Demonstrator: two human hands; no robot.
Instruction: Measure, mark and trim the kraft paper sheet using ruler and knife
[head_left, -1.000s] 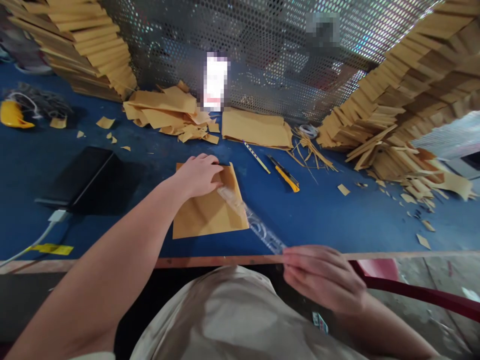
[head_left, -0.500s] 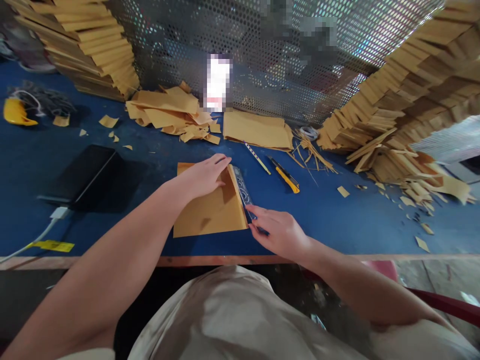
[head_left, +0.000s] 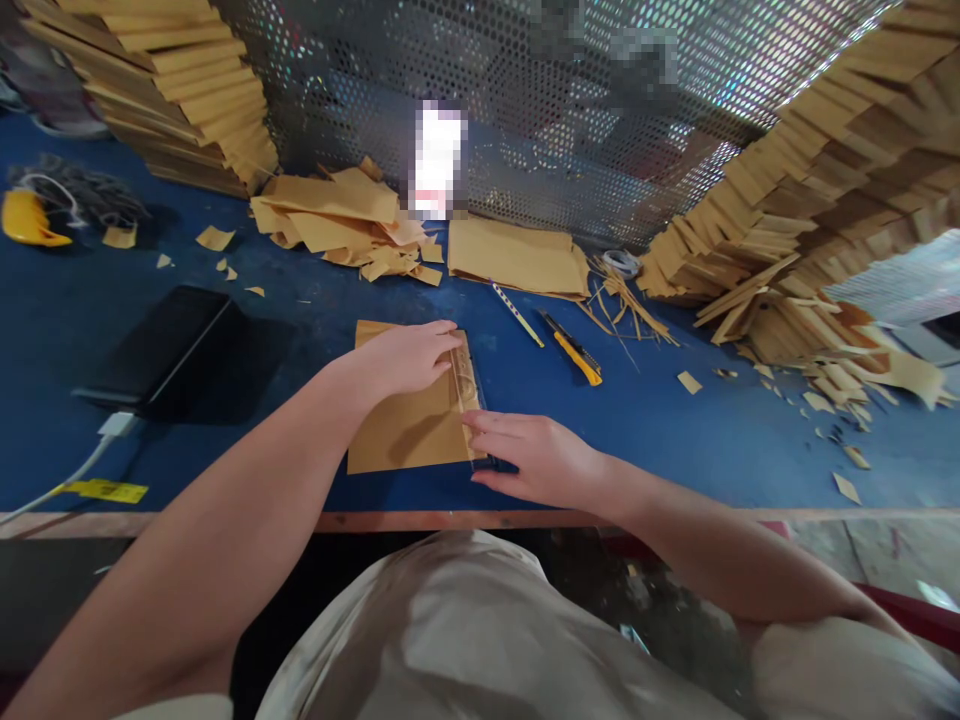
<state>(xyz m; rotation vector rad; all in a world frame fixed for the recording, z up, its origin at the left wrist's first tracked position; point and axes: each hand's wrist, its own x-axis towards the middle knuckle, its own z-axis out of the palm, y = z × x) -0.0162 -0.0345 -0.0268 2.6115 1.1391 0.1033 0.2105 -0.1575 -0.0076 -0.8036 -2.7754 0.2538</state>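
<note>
A sheet of brown paper (head_left: 405, 432) lies flat on the blue tabletop, near its front edge. Along the paper's right edge is a clear plastic ruler (head_left: 466, 378), seen with the brown paper showing through it. My left hand (head_left: 401, 358) rests open on the upper part of the paper, fingertips at the ruler's far end. My right hand (head_left: 536, 455) has hold of the ruler's near end, fingers on top and thumb low by the end; what lies under the palm is hidden.
Right of the paper lie a pencil (head_left: 517, 315) and a yellow utility knife (head_left: 574, 350). Behind are folded brown paper (head_left: 517, 258) and loose scraps (head_left: 337, 215). Tall paper stacks stand left (head_left: 202, 90) and right (head_left: 810, 150). A black box-shaped device (head_left: 165, 340) with a white cable sits left.
The ruler has shifted left, from beside the paper's right edge to on top of it. My right hand moved left with it, and my left fingertips now meet its far end.
</note>
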